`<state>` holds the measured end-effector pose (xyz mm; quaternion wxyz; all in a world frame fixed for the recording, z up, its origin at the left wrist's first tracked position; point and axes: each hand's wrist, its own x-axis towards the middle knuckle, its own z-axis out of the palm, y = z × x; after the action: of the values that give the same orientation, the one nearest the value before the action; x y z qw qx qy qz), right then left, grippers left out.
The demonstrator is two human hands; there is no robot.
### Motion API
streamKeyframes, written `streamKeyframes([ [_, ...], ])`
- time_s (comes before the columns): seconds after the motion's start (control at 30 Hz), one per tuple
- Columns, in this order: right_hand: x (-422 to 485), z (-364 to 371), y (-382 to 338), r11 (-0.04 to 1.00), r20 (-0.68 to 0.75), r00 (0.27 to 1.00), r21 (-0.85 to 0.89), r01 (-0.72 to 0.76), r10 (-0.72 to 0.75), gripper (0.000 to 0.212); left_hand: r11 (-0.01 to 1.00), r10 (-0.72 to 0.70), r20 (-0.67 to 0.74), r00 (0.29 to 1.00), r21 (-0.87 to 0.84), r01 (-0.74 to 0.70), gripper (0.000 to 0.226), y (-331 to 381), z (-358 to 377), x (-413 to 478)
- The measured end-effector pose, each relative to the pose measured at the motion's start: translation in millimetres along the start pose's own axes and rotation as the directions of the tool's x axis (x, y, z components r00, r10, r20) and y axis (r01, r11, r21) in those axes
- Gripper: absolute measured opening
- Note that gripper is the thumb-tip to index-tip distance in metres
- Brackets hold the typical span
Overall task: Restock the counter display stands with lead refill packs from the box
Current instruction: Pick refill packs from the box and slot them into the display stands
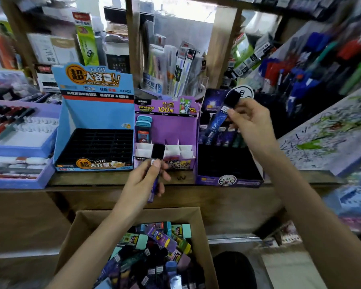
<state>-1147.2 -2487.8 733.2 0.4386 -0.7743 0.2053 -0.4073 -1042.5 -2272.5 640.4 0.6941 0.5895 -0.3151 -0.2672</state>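
My left hand point(148, 178) grips a purple lead refill pack with a black cap point(157, 152) upright in front of the purple middle stand point(183, 130). My right hand point(251, 119) pinches a blue-purple black-capped pack point(219, 119), tilted above the dark purple right stand point(227, 180), which holds a row of packs at its back. The blue left stand point(96, 113) has a black slotted tray with nothing visible in it. The cardboard box point(75, 232) below the counter holds several mixed packs.
A wooden counter edge point(112, 180) carries the three stands. Purple pen trays point(19, 142) sit at the left. A scribbled test sheet point(325, 140) slopes at the right. Shelves with stationery rise behind. A dark round object point(233, 270) lies beside the box.
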Motion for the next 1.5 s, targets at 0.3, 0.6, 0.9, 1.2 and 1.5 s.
streamKeyframes([
  [0.3,8,25,53,0.947,0.108,0.993,-0.312,0.077,-0.045,0.014,0.998,0.01,0.01,1.0,0.069,-0.011,0.034,-5,0,1],
  [0.6,2,38,59,0.953,0.08,0.996,-0.304,-0.017,0.043,0.013,0.997,0.011,0.009,1.0,0.081,-0.012,0.032,-3,4,-1],
  [0.9,-21,28,47,0.798,-0.049,0.999,-0.6,-0.048,0.023,0.047,0.994,0.058,0.044,0.997,0.09,-0.062,0.02,5,17,-2],
  [1.2,-83,19,-1,0.961,0.271,0.96,0.237,-0.139,0.072,0.011,0.986,0.142,0.175,0.974,0.059,-0.155,0.015,16,54,9],
  [1.5,-66,-2,0,0.947,0.224,0.966,0.263,-0.186,0.127,0.013,0.92,0.195,0.209,0.958,0.3,-0.252,0.02,11,62,17],
])
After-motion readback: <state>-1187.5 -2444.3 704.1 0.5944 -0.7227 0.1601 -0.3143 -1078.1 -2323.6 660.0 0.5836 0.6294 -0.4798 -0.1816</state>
